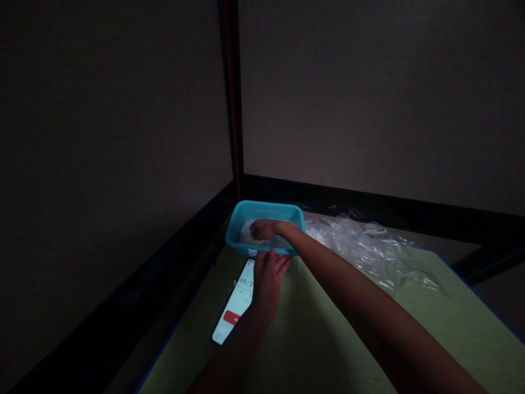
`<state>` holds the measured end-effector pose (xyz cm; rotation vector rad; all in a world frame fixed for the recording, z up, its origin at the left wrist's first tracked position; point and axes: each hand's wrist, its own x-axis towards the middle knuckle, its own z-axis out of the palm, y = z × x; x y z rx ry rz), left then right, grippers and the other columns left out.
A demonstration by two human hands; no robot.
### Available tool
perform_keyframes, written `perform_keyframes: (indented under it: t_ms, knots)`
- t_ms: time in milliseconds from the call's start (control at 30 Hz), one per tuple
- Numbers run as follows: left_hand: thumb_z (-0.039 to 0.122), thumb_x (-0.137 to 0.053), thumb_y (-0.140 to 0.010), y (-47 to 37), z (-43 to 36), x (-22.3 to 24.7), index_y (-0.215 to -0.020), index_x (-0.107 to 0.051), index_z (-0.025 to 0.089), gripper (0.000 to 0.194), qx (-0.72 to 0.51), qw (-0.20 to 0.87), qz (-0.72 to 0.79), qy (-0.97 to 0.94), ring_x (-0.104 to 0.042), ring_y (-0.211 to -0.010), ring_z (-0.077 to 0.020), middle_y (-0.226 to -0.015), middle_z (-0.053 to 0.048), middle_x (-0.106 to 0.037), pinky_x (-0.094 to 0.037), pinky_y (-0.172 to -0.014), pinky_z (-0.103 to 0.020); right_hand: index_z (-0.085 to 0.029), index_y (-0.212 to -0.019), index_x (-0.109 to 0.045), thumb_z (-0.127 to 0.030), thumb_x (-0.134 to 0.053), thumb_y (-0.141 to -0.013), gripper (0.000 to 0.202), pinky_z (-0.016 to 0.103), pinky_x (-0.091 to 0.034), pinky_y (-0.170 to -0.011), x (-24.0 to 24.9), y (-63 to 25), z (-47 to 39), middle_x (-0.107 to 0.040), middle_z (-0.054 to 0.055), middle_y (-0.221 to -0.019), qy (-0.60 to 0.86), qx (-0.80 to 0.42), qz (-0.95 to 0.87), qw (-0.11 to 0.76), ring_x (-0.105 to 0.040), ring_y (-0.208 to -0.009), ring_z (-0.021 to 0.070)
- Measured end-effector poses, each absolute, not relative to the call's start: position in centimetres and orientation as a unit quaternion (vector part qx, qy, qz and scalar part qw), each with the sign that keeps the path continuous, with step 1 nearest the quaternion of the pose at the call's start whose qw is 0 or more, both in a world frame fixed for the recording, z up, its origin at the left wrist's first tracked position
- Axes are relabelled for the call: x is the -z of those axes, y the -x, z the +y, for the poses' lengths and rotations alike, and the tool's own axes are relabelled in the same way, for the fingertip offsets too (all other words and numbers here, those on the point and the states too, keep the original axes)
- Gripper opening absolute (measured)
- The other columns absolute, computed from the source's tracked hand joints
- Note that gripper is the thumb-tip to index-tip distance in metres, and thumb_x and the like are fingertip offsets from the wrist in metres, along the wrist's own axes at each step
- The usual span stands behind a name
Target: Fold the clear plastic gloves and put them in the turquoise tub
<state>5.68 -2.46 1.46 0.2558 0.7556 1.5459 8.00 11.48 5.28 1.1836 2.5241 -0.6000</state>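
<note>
A turquoise plastic tub [266, 206] stands near the far corner of the green tabletop. My right hand [264, 230] reaches down inside it, its fingers curled closed over a pale, whitish item [246, 236] at the left. Whether the fingers grip that item is hidden. Against the tub's near wall rests my left hand [268, 276], with its fingers stretched upward and spread apart, touching the outside just below the rim. Beside it, partly covered by my left wrist, lies a phone [234, 306] with a lit screen showing a timer and a red button.
Crumpled clear plastic sheeting [369, 249] spreads to the right of the tub. The green tabletop [311, 345] has a blue edge. Two dark walls [369, 98] meet behind the tub, with a black ledge along their base. The light is dim.
</note>
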Motion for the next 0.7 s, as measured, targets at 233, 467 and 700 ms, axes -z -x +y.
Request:
perform_keyframes:
  t_ms: [233, 467, 700]
  knots:
    - [0.011, -0.048, -0.085, -5.6, -2.4, -1.6, -0.073, -0.049, 0.017, 0.014, -0.678, 0.644, 0.336, -0.114, -0.067, -0.064, -0.0151, -0.058, 0.003, -0.059, -0.048, -0.086, -0.038, -0.014, -0.107, -0.056, -0.029, -0.054, -0.088, 0.024, 0.037, -0.051, -0.076, -8.3, -9.6, 10.1, -0.059, 0.006, -0.107, -0.393, 0.201, 0.896, 0.051, -0.06, -0.09, 0.0182]
    - [0.011, -0.055, -0.08, -5.3, -2.5, -1.6, -0.072, -0.048, 0.019, 0.013, -0.671, 0.657, 0.319, -0.132, -0.067, -0.066, -0.0147, -0.062, 0.003, -0.061, -0.048, -0.087, -0.037, -0.011, -0.084, -0.06, 0.001, -0.047, -0.077, 0.019, 0.024, -0.045, -0.069, -10.9, -15.5, 5.8, -0.063, 0.004, -0.086, -0.429, 0.152, 0.879, -0.146, -0.058, -0.078, 0.0127]
    - [0.009, -0.061, -0.073, -4.9, -2.2, -1.3, -0.069, -0.048, 0.019, 0.017, -0.663, 0.667, 0.296, -0.163, -0.068, -0.07, -0.0136, -0.064, 0.004, -0.062, -0.046, -0.09, -0.035, -0.015, -0.077, -0.057, -0.006, -0.043, -0.073, 0.017, 0.022, -0.043, -0.055, -8.4, -23.8, -0.9, -0.063, 0.004, -0.075, -0.472, 0.14, 0.828, -0.266, -0.057, -0.064, 0.0139]
